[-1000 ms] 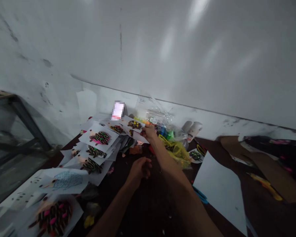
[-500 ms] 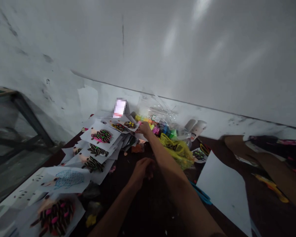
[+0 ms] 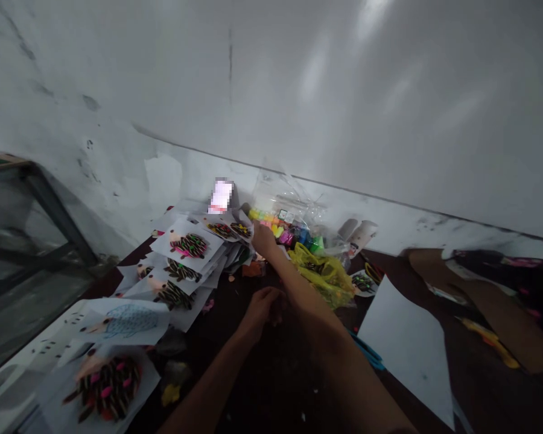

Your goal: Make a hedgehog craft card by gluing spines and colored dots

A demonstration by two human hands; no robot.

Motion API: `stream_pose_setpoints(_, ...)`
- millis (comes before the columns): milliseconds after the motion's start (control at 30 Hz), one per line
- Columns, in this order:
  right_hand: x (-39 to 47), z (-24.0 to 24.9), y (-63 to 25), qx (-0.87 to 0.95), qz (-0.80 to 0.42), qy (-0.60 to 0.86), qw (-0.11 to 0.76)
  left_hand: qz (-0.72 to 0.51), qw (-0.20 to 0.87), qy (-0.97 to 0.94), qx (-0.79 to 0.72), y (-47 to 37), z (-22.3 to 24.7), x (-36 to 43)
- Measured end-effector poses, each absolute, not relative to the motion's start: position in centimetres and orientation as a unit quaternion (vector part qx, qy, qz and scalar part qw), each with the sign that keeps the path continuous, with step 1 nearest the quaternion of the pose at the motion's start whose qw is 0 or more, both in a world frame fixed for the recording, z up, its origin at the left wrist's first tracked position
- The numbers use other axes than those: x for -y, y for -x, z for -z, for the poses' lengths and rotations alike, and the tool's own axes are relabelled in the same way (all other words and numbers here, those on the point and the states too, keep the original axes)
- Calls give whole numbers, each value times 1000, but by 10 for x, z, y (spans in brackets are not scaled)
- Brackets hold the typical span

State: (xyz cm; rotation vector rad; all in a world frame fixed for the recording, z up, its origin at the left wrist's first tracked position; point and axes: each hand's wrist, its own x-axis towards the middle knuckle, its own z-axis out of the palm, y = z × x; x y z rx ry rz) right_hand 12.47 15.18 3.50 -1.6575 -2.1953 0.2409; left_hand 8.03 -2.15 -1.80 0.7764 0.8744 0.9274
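At the back of the dark table, my right hand (image 3: 263,238) has its fingers closed at the right edge of a paper sheet bearing a hedgehog picture (image 3: 241,230). The picture has dark spines with yellow dabs. My left hand (image 3: 263,304) rests lower, in the middle of the table, its fingers curled inward; whatever they hold, if anything, is hidden in shadow. Left of my right hand lies a fanned stack of hedgehog sheets (image 3: 187,244), with pink and green dabs on the spines. Colourful modelling clay packs (image 3: 289,235) lie just right of it.
A yellow plastic bag (image 3: 328,280), blue scissors (image 3: 366,352) and a white sheet (image 3: 407,343) lie to the right. A lit phone (image 3: 221,196) leans by the wall. Brown cardboard (image 3: 493,307) and a yellow cutter (image 3: 491,340) are far right; a blue-drawn hedgehog sheet (image 3: 131,319) is left.
The view has shifted slightly. The hedgehog sheet at my right hand now has its right edge bent up beside the fingers. My left hand has stayed in place.
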Motion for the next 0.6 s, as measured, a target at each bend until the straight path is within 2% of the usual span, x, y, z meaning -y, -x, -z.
stream_pose_setpoints(233,-112,-54,-182,729,-59,662,166,-419,728,-353,-413,-80,14,22)
stream_pose_setpoints(433,-43,-24,-230,700,-73,692,162,-429,707,-376,-418,-81,20,25)
stream_pose_setpoints(600,-3,-2,-221,710,-118,669,187,-462,692,-338,-439,-82,26,26)
